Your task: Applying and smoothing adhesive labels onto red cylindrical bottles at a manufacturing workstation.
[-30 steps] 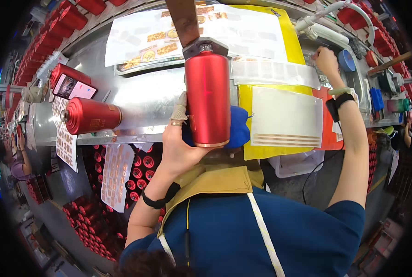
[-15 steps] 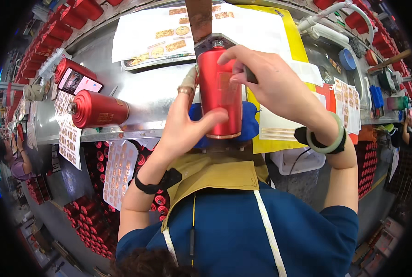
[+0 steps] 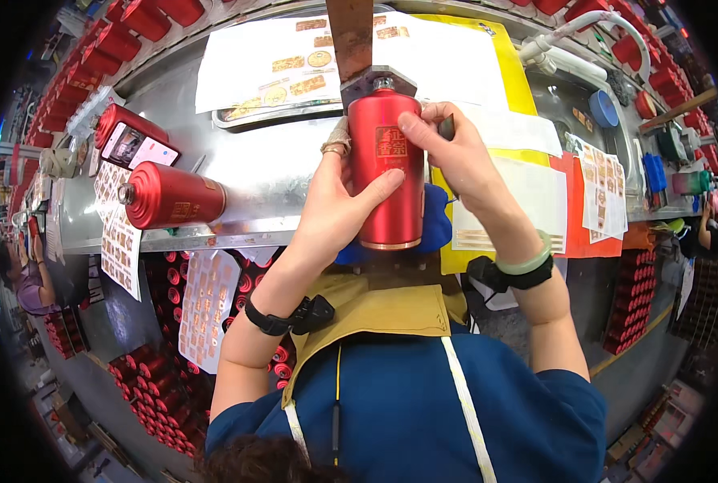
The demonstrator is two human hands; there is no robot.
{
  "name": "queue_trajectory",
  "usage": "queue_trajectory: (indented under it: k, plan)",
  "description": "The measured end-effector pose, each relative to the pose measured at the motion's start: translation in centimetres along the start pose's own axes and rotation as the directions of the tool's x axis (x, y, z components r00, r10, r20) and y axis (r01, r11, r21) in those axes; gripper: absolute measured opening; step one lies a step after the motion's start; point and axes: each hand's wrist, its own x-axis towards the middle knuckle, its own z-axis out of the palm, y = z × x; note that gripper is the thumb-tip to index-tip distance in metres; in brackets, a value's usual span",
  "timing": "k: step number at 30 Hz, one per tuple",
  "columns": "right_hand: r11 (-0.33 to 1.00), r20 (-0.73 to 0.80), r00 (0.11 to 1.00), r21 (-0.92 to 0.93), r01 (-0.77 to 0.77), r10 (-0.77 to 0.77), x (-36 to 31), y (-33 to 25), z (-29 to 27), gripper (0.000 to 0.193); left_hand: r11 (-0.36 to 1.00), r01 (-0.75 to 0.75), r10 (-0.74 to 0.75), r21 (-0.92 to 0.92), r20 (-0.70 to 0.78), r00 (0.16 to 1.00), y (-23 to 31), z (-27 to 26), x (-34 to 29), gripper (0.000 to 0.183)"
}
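A red bottle [image 3: 387,205] with a silver neck rests in front of me, its neck against a dark metal block [image 3: 399,79] and its base near a blue cloth [image 3: 437,216]. My left hand [image 3: 344,189] grips its left side, the thumb across the front and the fingers hidden behind. A square gold-and-dark decal [image 3: 391,142] sits on the upper front. My right hand [image 3: 458,153] is at the bottle's right edge beside the decal, thumb near the surface. In its fingers is a small dark flat piece [image 3: 447,127], its kind unclear.
Left of me lies another red bottle [image 3: 178,196], with a phone [image 3: 140,149] propped behind it. White sheets with gold decals [image 3: 295,60] overlie a metal tray [image 3: 274,116]. A wooden post [image 3: 351,36] stands ahead. A yellow sheet [image 3: 522,80] and blue bowl [image 3: 604,109] are right.
My right hand has moved from over the decal to the bottle's right edge, uncovering the gold design. The bottle sits slightly nearer me. My left hand still holds it.
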Motion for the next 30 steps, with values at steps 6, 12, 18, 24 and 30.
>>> queue_trajectory:
  k: [6,12,18,24,30]
  plan:
    - [0.952,-0.008,0.993,0.287,-0.111,0.118,-0.1,0.3,0.4,0.027,1.000,-0.002,0.002,0.007,0.003,1.000,-0.5,-0.4,0.1,0.088]
    - [0.967,-0.014,0.999,0.252,-0.025,0.029,-0.2,0.9,0.4,0.027,0.998,0.054,-0.053,-0.022,0.033,0.998,0.2,-0.7,0.0,0.090]
    - [0.965,0.013,1.000,0.260,-0.028,0.025,-0.3,1.0,0.6,0.030,0.999,0.033,-0.032,-0.030,0.037,0.999,0.3,-0.5,-0.1,0.089]
    - [0.979,-0.023,1.000,0.206,0.000,0.005,-0.3,1.1,0.9,0.036,0.998,0.049,-0.048,-0.050,0.029,0.998,0.7,-0.5,-0.3,0.087]
    - [0.992,-0.033,0.999,0.126,0.030,-0.026,-0.4,0.7,1.2,0.040,0.999,0.004,-0.004,-0.043,-0.003,1.000,-0.1,-0.3,-0.6,0.085]
